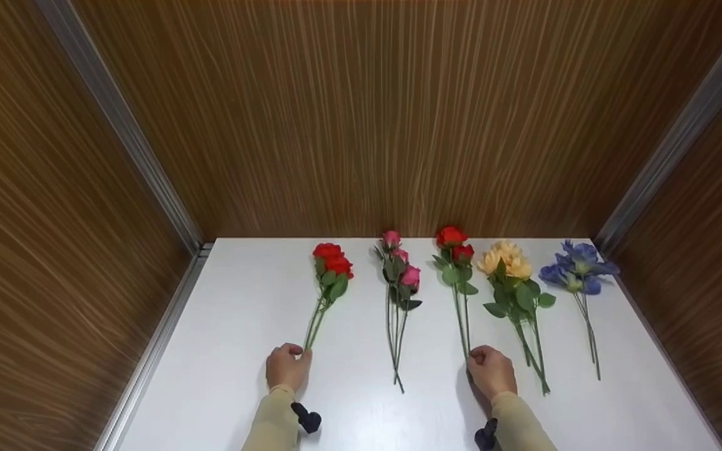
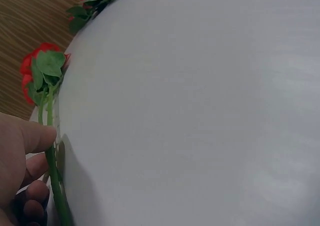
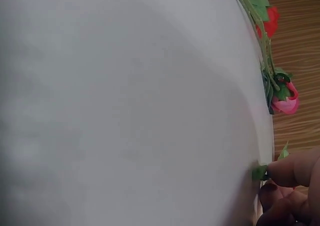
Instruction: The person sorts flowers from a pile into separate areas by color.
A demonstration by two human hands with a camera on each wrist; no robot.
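Note:
Five artificial flower stems lie side by side on a white table. My left hand pinches the lower end of the leftmost red rose stem. In the left wrist view my left hand has its thumb on the green stem, with the red bloom beyond. My right hand pinches the bottom of the second red rose stem. The right wrist view shows my right hand with its fingertips closed on a green stem end.
Pink roses lie between the two held stems. A peach flower and a blue flower lie to the right. Wood-panelled walls close in the table at the back and on both sides.

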